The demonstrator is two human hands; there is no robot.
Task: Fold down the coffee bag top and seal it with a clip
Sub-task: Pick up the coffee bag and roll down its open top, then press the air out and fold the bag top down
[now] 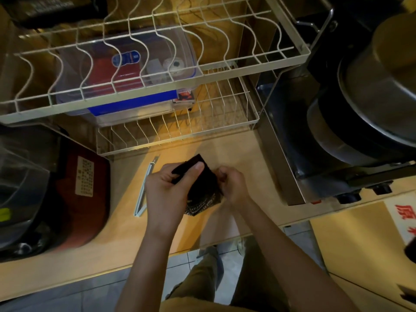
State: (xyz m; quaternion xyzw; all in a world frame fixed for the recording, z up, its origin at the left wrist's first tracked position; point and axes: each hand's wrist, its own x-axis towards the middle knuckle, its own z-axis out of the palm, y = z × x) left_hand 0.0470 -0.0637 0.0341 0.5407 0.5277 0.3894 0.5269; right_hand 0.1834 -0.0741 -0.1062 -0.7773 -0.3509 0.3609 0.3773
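Above the wooden counter (pixel 236 154), just in front of the wire dish rack (pixel 175 131), we grip the black coffee bag (pixel 203 188) with both hands. Our left hand (pixel 167 190) closes on the bag's upper flap, thumb pressed flat over it; our right hand (pixel 233 183) curls shut on the bag's other edge, though its fingertips are hidden. The long pale clip (pixel 144 188) lies on the counter just beyond the left hand's knuckles, its long axis running away from us toward the rack. We judge the left hand far nearer to it.
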